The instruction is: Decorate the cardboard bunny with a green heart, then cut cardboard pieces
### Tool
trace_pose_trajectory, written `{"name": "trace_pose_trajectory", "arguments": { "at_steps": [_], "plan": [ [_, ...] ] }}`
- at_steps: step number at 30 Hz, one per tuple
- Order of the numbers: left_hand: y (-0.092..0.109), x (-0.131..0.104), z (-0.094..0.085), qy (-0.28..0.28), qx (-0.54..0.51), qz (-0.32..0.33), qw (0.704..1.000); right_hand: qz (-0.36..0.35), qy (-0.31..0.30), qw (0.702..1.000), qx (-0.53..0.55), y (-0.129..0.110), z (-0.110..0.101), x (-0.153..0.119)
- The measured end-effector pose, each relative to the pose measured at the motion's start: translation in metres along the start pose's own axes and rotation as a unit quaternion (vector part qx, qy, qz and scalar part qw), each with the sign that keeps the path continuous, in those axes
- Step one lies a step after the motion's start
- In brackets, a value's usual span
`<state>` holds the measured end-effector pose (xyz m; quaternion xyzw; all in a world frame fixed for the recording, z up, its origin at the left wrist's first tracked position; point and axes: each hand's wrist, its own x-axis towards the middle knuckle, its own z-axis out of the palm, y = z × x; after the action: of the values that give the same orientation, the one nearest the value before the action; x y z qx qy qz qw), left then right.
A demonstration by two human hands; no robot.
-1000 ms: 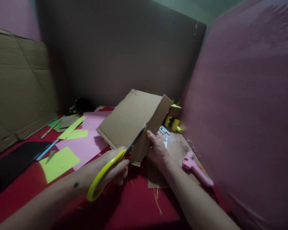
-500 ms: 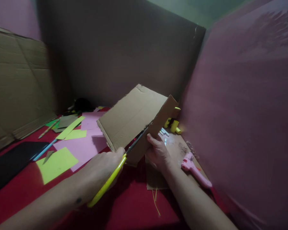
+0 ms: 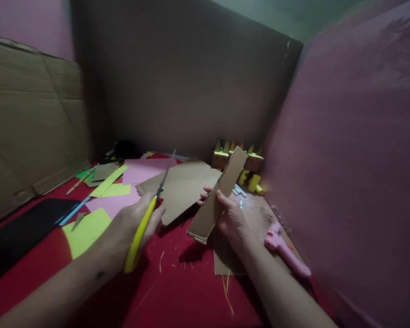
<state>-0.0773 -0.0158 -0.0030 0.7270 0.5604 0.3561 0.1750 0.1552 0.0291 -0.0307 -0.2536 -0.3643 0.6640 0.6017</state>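
Yellow-handled scissors (image 3: pixel 141 234) are in my left hand (image 3: pixel 136 223), its fingers closed round the handles and the blades pointing up and away. My right hand (image 3: pixel 230 214) grips a narrow cardboard strip (image 3: pixel 225 191), thumb on the near face and fingertips showing past its left edge. The strip is tilted above the red surface. A larger cardboard sheet (image 3: pixel 187 182) lies apart from it, just beyond the scissors, partly over pink paper (image 3: pixel 146 171).
Yellow paper (image 3: pixel 89 232), a black flat object (image 3: pixel 34 223) and a blue stick (image 3: pixel 74 211) lie left. On the right are a pink glue gun (image 3: pixel 287 250), white sticks (image 3: pixel 239 191), yellow rolls (image 3: pixel 254 182) and small boxes (image 3: pixel 220 159). A pink wall (image 3: pixel 355 159) bounds the right side.
The cardboard has come apart into a strip and a larger sheet. The sheet has dropped to the surface, while my right hand keeps the strip. My left hand has moved left with the scissors.
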Motion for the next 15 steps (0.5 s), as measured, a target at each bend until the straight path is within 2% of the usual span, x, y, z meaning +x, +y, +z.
{"name": "trace_pose_trajectory", "arguments": {
  "at_steps": [3, 5, 7, 11, 13, 15],
  "plan": [
    [-0.007, -0.002, -0.011, 0.059, 0.115, -0.046, 0.991, -0.003, 0.009, 1.000, 0.000, -0.005, -0.004, 0.001],
    [-0.013, -0.005, -0.014, 0.049, 0.164, -0.055, 0.984, -0.021, 0.015, 1.000, -0.002, -0.014, -0.008, 0.002],
    [-0.017, -0.013, -0.010, 0.012, 0.184, -0.022, 0.983, -0.054, 0.019, 0.998, -0.003, -0.027, -0.011, 0.001],
    [-0.015, -0.034, 0.009, -0.113, 0.215, 0.080, 0.967, -0.157, 0.006, 0.988, 0.009, -0.055, -0.016, -0.006],
    [-0.012, -0.039, 0.013, -0.151, 0.246, 0.087, 0.954, -0.185, -0.010, 0.983, 0.010, -0.065, -0.018, -0.009],
    [-0.009, -0.037, 0.010, -0.188, 0.250, 0.083, 0.946, -0.195, -0.023, 0.981, 0.008, -0.069, -0.018, -0.010]
  ]
}}
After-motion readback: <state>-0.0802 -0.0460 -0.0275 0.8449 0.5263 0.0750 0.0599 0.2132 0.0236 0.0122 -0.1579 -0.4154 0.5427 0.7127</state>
